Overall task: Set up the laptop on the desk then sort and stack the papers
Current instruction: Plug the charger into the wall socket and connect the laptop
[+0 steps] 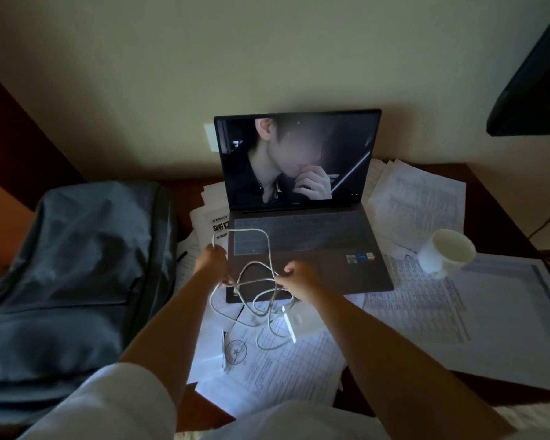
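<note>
A grey laptop [308, 246] stands open on the dark wooden desk [489, 192], its dark screen showing a reflection. It rests on scattered printed papers [426, 300]. My left hand [211, 262] and my right hand [299, 277] both grip a tangled white charging cable [261, 300] over the laptop's front left corner. The cable loops hang down to a white charger block [294, 322] lying on the papers. More sheets [267, 369] spread toward the desk's front edge.
A grey backpack [70, 274] lies flat on the left of the desk. A white paper cup [446, 252] sits tilted on the papers to the right of the laptop. A wall socket [211, 136] shows behind the screen. A dark monitor edge [534, 77] hangs at upper right.
</note>
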